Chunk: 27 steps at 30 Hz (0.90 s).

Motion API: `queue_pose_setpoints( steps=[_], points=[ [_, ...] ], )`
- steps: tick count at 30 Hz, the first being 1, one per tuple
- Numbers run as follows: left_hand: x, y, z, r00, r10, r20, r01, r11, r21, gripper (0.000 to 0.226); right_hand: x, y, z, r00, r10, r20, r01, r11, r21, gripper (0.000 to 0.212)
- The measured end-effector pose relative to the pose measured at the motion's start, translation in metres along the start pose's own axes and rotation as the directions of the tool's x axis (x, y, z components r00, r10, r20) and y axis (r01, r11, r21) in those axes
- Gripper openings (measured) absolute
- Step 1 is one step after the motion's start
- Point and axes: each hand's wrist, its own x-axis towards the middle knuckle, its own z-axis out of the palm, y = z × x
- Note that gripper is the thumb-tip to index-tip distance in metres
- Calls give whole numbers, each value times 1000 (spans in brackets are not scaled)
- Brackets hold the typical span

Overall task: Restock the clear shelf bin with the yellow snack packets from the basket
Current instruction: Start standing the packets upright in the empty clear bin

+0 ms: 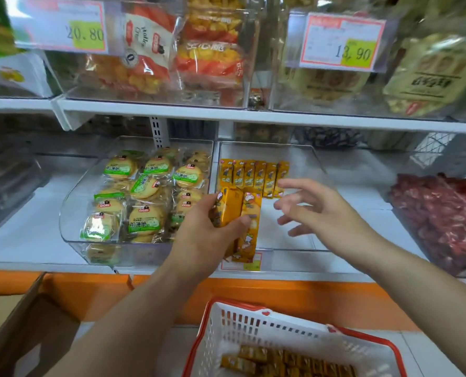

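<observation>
1. at the lower left edge you have an open cardboard box (pixel 22 322) on the floor side of the shelf (pixel 22 229).
2. on that shelf, left of centre, a clear bin of green-labelled biscuits (pixel 145 197) stands full, its right wall just beside the bin you are filling.
3. your left hand (pixel 204 235) reaches up from below centre. its grip is clamped on a small bundle of yellow packets (pixel 237 213), with the thumb across their front and the fingers curled behind.
4. that bundle hangs over the front left corner of the clear shelf bin (pixel 270 238), long sides running front to back. its lower end covers the bin's front lip.
5. at the back of the same bin a row of yellow packets (pixel 253 178) stands upright side by side against the left wall. the bin floor to its right is bare.
6. your right hand (pixel 316 210) hovers over the middle of the bin, its grip apart, fingers spread and pointing left toward the bundle, holding nothing.
7. below, right of centre, the white basket (pixel 267 333) with a red rim holds more loose packets (pixel 281 363) on its bottom.
8. far right on the shelf sits a bin of red wrapped snacks (pixel 444 213).
9. the shelf above carries price tags reading 20.80 (pixel 86 34) and 13.90 (pixel 354 53).
</observation>
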Motion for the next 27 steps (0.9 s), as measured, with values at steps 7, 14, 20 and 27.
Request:
queue_pose_setpoints(
  steps=[7,14,20,27],
  points=[
    [-25,10,45,965,-22,262,60,988,-140,20,-61,-7,-8,996,81,-42,-79,996,40,36],
    [-35,13,57,961,-20,277,77,978,-195,23,-77,-3,-37,983,176,-59,-152,947,283,31],
    [-32,18,48,981,-38,192,77,977,-201,30,-81,3,-39,953,281,-111,-172,808,563,15],
    [-29,15,56,988,-52,145,75,985,-158,16,-82,16,-14,967,256,-8,-248,943,223,39]
  ],
)
